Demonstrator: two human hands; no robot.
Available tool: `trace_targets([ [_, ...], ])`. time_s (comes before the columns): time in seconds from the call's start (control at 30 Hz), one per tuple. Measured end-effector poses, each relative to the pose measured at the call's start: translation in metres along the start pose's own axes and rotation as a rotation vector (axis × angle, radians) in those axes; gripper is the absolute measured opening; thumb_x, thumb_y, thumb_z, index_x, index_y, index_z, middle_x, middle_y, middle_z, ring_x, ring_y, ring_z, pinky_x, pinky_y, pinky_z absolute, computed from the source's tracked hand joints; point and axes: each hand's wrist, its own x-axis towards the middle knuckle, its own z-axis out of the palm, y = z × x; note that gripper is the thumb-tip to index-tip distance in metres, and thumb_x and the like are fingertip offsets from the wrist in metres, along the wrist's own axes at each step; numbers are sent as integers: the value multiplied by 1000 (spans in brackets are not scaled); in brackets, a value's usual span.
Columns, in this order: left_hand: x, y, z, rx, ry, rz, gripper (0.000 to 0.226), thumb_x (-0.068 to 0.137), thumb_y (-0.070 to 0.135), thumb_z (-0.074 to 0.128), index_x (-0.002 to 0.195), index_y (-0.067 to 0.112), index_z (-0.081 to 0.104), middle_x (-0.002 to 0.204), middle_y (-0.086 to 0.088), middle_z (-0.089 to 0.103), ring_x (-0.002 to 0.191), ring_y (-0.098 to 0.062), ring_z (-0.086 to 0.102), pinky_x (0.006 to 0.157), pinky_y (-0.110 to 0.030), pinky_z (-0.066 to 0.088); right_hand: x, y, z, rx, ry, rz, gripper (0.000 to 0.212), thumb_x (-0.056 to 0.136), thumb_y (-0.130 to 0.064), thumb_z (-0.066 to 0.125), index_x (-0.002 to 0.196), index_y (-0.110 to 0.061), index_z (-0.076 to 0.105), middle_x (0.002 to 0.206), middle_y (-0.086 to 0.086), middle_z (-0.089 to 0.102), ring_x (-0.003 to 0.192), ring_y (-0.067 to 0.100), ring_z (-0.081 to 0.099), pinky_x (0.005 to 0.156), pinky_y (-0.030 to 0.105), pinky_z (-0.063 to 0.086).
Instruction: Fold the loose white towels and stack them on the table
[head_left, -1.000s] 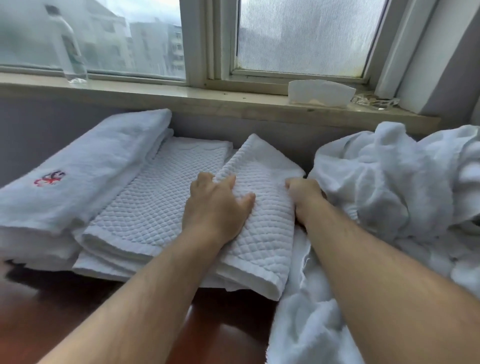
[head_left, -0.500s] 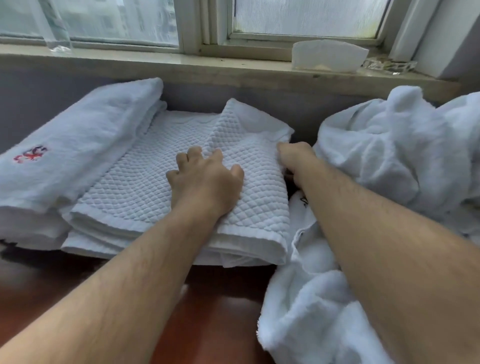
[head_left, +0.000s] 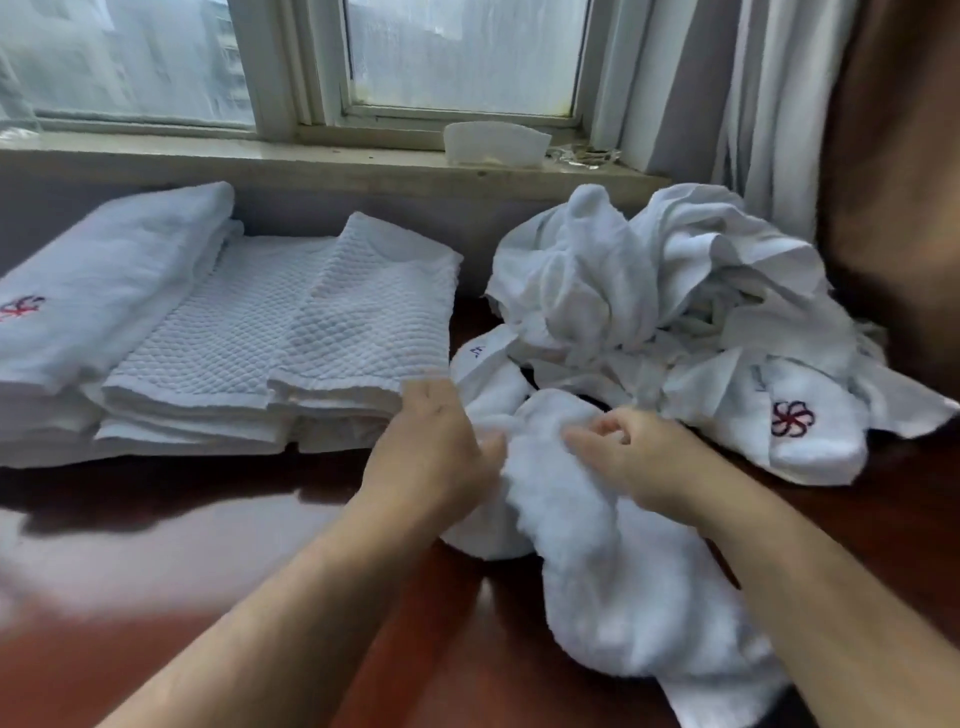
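Note:
A loose white terry towel (head_left: 597, 545) lies crumpled on the dark red table (head_left: 208, 571) in front of me. My left hand (head_left: 436, 441) grips its left edge and my right hand (head_left: 628, 447) pinches a fold near its top. Behind it sits a heap of loose white towels (head_left: 665, 291), one with a red flower logo (head_left: 792, 418). To the left stand folded stacks: quilted white towels (head_left: 322, 332) and plain folded towels (head_left: 104, 291) with a red logo.
A windowsill (head_left: 311, 166) runs along the back with a white paper holder (head_left: 496, 143) and a glass dish (head_left: 584, 153) on it. A curtain (head_left: 779, 104) hangs at the right. Bare table lies at the near left.
Both hands left the folded quilted towel and moved right and toward me onto a loose towel, which they now hold. The view has swung right.

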Motion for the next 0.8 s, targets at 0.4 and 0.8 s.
trace_targets([
  [0.4, -44, 38, -60, -1099, -2, 186, 16, 85, 27, 66, 98, 35, 73, 93, -5, 65, 79, -21, 65, 67, -40, 56, -40, 55, -1, -149, 65, -21, 62, 90, -60, 62, 143, -30, 48, 130, -7, 52, 128, 19, 50, 100, 31, 41],
  [0.8, -99, 23, -27, -133, -411, 596, 42, 74, 65, 74, 100, 44, 49, 105, 21, 56, 104, 1, 55, 86, -18, 44, -62, 56, -38, 438, 1098, -292, 15, 95, -23, 54, 94, -15, 42, 77, -17, 49, 66, -2, 52, 59, 8, 36],
])
